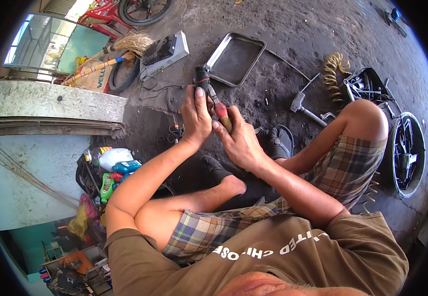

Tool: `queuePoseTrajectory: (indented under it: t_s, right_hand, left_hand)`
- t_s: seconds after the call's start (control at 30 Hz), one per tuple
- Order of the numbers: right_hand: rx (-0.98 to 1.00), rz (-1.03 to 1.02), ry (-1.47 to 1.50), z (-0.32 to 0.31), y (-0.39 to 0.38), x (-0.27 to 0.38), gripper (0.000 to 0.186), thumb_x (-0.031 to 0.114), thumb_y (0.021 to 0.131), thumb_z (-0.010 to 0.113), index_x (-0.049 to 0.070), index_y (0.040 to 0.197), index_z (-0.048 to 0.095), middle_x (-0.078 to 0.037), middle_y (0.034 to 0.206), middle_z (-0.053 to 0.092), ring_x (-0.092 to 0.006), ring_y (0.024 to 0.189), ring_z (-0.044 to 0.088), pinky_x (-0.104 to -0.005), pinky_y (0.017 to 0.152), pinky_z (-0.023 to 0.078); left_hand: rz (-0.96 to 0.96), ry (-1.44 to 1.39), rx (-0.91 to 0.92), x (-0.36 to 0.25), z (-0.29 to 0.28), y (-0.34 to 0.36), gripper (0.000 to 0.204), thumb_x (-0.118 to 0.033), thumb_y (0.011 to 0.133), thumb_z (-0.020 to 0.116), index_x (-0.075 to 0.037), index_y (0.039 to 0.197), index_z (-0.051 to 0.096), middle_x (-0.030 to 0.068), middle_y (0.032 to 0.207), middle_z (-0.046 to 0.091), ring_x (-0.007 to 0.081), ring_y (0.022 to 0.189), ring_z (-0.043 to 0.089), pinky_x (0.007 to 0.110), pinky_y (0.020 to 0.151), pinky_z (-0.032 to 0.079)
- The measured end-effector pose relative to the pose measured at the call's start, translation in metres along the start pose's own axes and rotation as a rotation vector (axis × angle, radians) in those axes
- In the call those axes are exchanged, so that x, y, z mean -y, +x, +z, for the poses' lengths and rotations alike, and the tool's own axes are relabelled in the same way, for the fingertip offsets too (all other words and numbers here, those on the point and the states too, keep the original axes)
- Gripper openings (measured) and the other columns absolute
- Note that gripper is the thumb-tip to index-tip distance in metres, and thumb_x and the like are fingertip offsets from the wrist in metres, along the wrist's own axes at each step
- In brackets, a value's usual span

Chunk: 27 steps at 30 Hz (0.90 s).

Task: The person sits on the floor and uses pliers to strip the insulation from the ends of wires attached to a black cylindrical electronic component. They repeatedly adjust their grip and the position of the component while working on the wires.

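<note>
My left hand (pixel 197 116) is wrapped round a black cylindrical part with a thin red ring (pixel 202 76), its thumb along the side. Close against it, my right hand (pixel 241 140) grips a hand tool with a red and yellow handle (pixel 222 112). The tool's short metal end points up toward the black part and lies beside or against it; which of the two I cannot tell. Both hands are held over the floor in front of my crossed legs. Fingers partly hide the black part's lower end.
A metal tray (pixel 238 59) lies ahead, beside a grey box-shaped device (pixel 167 56). To the right are a hammer (pixel 300 103), a coiled yellow hose (pixel 334 74), a black bin of tools (pixel 366 86) and a round tub of metal parts (pixel 406 155). Bottles (pixel 115 160) stand left.
</note>
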State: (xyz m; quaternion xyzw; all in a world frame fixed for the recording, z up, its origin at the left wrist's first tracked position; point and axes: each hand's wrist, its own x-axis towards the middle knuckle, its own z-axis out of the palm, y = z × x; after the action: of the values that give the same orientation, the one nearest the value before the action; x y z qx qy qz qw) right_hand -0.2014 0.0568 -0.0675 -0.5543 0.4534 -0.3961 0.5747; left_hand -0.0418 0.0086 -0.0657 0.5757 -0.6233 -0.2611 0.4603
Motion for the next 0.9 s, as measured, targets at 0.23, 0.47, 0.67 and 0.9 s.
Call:
queuePoseTrajectory:
  t_s: [0.23, 0.47, 0.67, 0.9]
  right_hand:
    - [-0.148, 0.092, -0.071, 0.003, -0.002, -0.003, 0.045, 0.02, 0.094, 0.071, -0.007, 0.125, 0.053, -0.035, 0.094, 0.07, -0.0552, 0.1, 0.069, -0.0565, 0.089, 0.053]
    - [-0.02, 0.17, 0.062, 0.002, 0.005, -0.018, 0.031, 0.012, 0.091, 0.064, -0.009, 0.114, 0.062, -0.028, 0.09, 0.071, -0.0423, 0.087, 0.072, -0.0502, 0.084, 0.055]
    - [0.261, 0.296, 0.572, -0.006, 0.003, 0.005, 0.01, 0.008, 0.096, 0.064, 0.003, 0.102, 0.059, -0.003, 0.075, 0.058, -0.0127, 0.058, 0.056, -0.0287, 0.047, 0.047]
    - [-0.161, 0.168, 0.278, -0.015, 0.017, -0.006, 0.019, 0.015, 0.098, 0.068, -0.001, 0.105, 0.063, -0.003, 0.079, 0.061, -0.0122, 0.067, 0.053, -0.034, 0.063, 0.048]
  left_hand:
    - [-0.044, -0.079, 0.033, -0.001, 0.007, 0.0, 0.047, -0.05, 0.113, 0.047, -0.007, 0.097, 0.055, -0.0007, 0.069, 0.057, 0.0076, 0.058, 0.054, 0.027, 0.052, 0.044]
    - [-0.286, -0.275, 0.161, 0.012, 0.003, 0.008, 0.062, -0.065, 0.108, 0.048, -0.011, 0.08, 0.055, -0.0039, 0.059, 0.05, 0.0067, 0.046, 0.045, 0.026, 0.043, 0.034]
    - [-0.543, -0.605, 0.305, 0.014, -0.008, 0.004, 0.059, -0.071, 0.107, 0.043, -0.013, 0.102, 0.058, -0.0032, 0.074, 0.056, 0.0082, 0.053, 0.049, 0.024, 0.046, 0.036]
    - [-0.566, -0.781, 0.375, 0.017, -0.014, 0.0, 0.059, -0.067, 0.11, 0.035, -0.014, 0.12, 0.058, -0.0023, 0.064, 0.046, 0.0084, 0.046, 0.037, 0.024, 0.045, 0.031]
